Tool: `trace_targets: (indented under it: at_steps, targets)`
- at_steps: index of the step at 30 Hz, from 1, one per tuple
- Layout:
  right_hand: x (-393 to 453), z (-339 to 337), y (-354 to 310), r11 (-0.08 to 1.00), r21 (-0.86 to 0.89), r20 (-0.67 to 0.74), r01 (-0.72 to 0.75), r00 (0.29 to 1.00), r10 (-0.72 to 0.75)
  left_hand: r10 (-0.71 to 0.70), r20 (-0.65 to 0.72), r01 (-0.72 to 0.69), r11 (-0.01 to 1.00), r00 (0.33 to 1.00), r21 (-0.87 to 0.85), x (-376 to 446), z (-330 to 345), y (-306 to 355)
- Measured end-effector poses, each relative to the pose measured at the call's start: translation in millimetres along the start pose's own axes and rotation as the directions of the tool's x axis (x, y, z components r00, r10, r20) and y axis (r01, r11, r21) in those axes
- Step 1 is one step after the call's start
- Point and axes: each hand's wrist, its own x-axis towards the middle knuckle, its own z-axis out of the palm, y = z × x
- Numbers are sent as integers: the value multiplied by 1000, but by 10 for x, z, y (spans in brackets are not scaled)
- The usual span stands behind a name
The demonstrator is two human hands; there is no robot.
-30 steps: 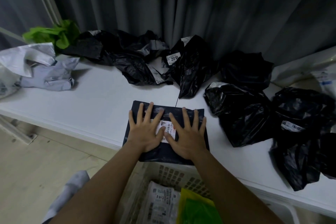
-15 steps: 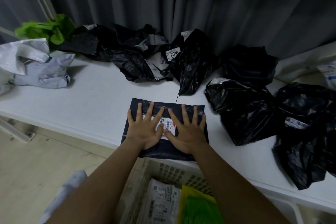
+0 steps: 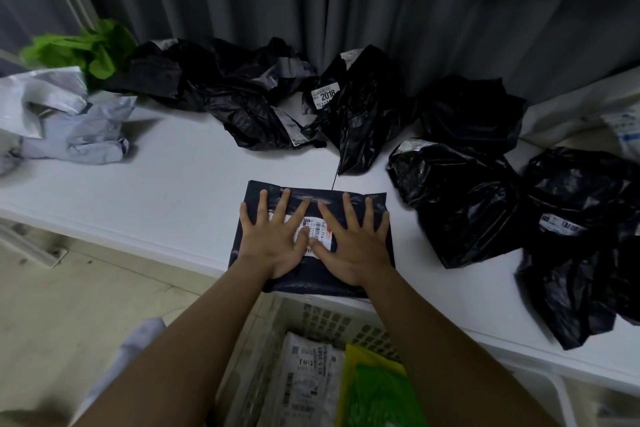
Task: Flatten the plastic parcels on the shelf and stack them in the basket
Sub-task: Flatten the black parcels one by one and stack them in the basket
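Black plastic everywhere on the white shelf [image 3: 145,198]. I watch from the head view.

Step in hand: flattening. One dark parcel [image 3: 313,279] lies squared at the shelf's front edge, its near side hanging slightly over the lip, directly above the basket [image 3: 322,317]. Both palms bear down on it.

Left hand [image 3: 273,241]: fingers straight and fanned wide, pressing flat; thumb angled in onto the white label [image 3: 317,232]. Nothing gripped.

Right hand [image 3: 356,246]: same posture, fingers spread and extended, thumb meeting the left thumb near the label's lower edge. Pressing, not holding.

The parcel looks about as flat as it will go, corners crisp, only light wrinkling near the far edge. My judgement: this step is nearly finished.

Next move, as I read it: curl the fingers round the parcel's sides or slide it toward me off the edge, then lower it into the basket on top of the labelled white parcel [image 3: 304,381] and the yellow-green bag [image 3: 377,392] already lying there. It needs to stay level so the stack stays neat; slick film may slip or spring back up.

Much remains. Crumpled black parcels [image 3: 460,198] crowd the right and rear of the shelf, one with a "2018" sticker [image 3: 325,94]. Grey-white parcels [image 3: 72,128] and a green bag [image 3: 90,48] sit far left. All are untouched and well apart from the hands.
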Motion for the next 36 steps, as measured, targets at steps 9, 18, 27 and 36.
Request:
trace_targets:
  at_steps: [9, 18, 27, 36]
  targets:
    - [-52, -23, -17, 999, 36, -8, -5, 1000, 5, -14, -23, 13, 1000, 1000, -26, -16, 13, -4]
    - [-424, -57, -20, 937, 196, -112, -290, 942, 315, -290, -220, 259, 953, 931, -160, -181, -85, 2]
    - [-645, -176, -101, 865, 408, -72, -292, 934, 350, -492, -77, 458, 849, 867, -264, -501, -266, -32]
    - [-1158, -68, 96, 769, 637, -279, -49, 916, 289, -440, -134, 305, 781, 888, -545, -898, -336, 122]
